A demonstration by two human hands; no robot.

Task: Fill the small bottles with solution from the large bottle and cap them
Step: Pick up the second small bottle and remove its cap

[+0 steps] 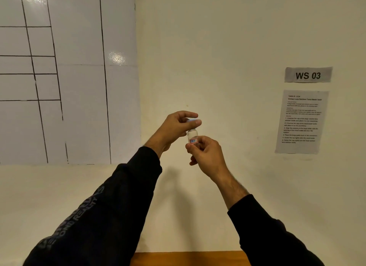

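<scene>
One small bottle (192, 136) held upright in mid-air before the wall, right hand (206, 156) fingers gripping its labelled base, left hand (176, 127) fingers pinching its cap (191, 120), two printed notices (301, 122) right, tabletop (188, 258) strip below.

Orange-brown tabletop (188, 258) (only a strip) shows bare.

"WS 03" on grey wall sign (308, 74)
</scene>
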